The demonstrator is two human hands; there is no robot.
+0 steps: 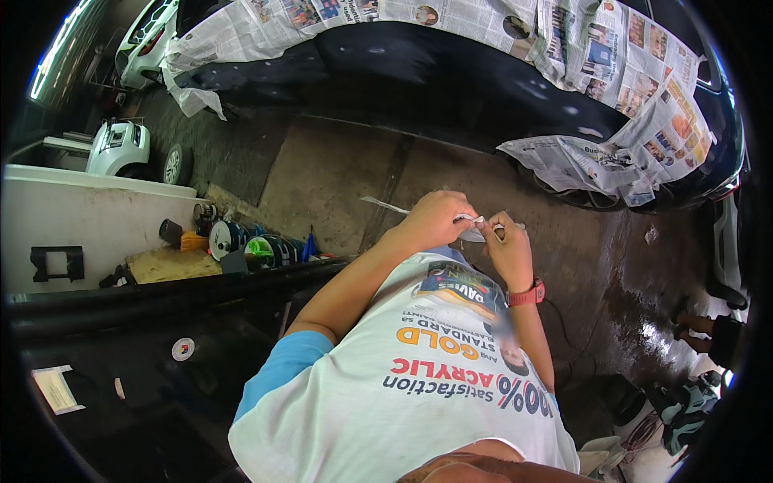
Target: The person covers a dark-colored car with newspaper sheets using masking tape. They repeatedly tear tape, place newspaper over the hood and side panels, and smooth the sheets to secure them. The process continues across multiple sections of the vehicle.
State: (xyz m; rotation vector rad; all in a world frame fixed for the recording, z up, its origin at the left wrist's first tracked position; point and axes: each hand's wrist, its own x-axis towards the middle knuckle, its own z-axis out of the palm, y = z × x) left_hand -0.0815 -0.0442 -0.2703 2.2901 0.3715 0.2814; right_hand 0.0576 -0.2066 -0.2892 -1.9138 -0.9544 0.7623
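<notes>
In front of my chest, both hands are closed on a thin white strip (471,234), which could be tape, paper or cloth. My left hand (437,219) pinches it from one side, and a loose pale end trails out beyond that wrist. My right hand (510,253), with a red watch (527,294) on its wrist, grips the other side with curled fingers. The fingers hide much of the strip. Beyond my hands stands a dark car (403,76) with dull, whitish patches on its side, and newspaper sheets (600,60) cover its upper part and a wheel area.
To my left are a black glossy panel (161,362), a white low wall (105,221) and several cans (229,239) beside a board (173,266). A white car (121,145) stands farther left. Wet concrete floor (612,282) lies to the right, near another person's legs (696,332).
</notes>
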